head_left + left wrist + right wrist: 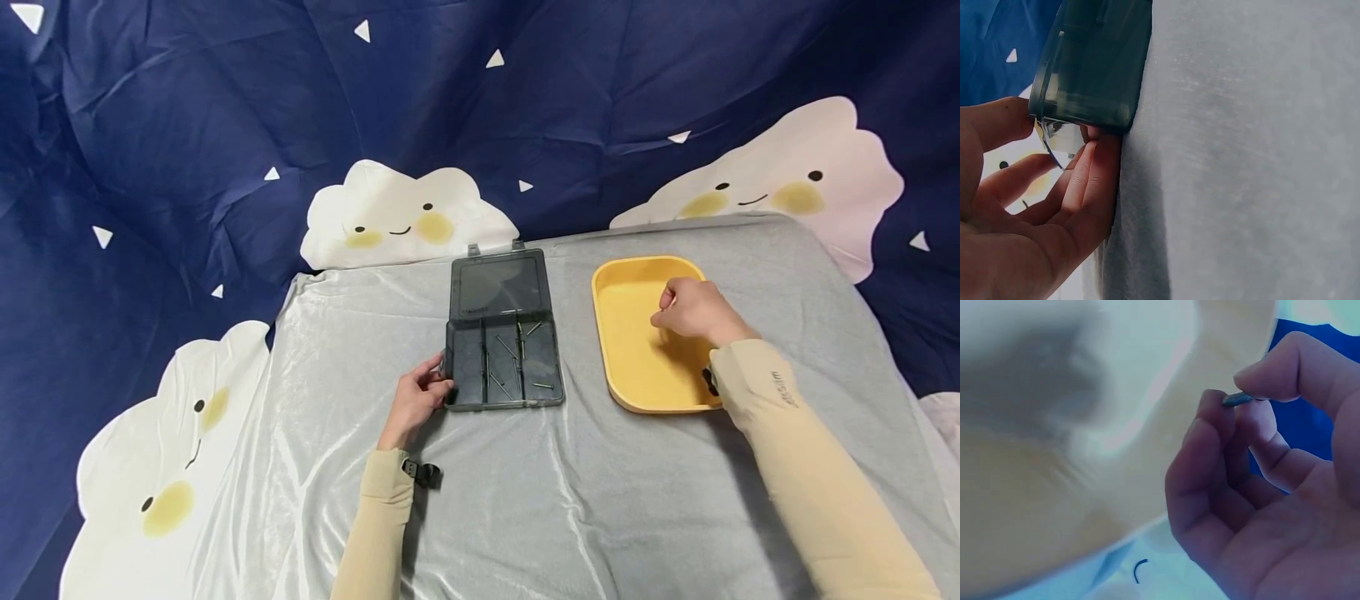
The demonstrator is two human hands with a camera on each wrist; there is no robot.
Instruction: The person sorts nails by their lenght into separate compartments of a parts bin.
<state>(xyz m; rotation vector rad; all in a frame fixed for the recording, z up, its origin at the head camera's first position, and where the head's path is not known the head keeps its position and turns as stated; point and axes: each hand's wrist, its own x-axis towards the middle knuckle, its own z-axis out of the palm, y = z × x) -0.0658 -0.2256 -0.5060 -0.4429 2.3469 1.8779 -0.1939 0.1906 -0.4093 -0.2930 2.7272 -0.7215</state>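
A dark translucent plastic compartment box [501, 362] lies on the cloth with its lid [499, 285] folded back. Several thin metal screws [543, 386] lie in its middle and right compartments; none shows in the left one. My left hand [420, 396] grips the box at its left side, the thumb at the upper rim and the fingers low against the wall in the left wrist view. Over the yellow tray [626, 350], my right hand [697, 312] pinches a small screw [1238, 399] between thumb and fingers. Only a short dark end of it shows.
A grey velvety cloth [300, 433] covers the table, slightly wrinkled. Behind it hangs a dark blue curtain [450, 83] printed with clouds and white triangles. The yellow tray stands to the right of the box, with cloth between them.
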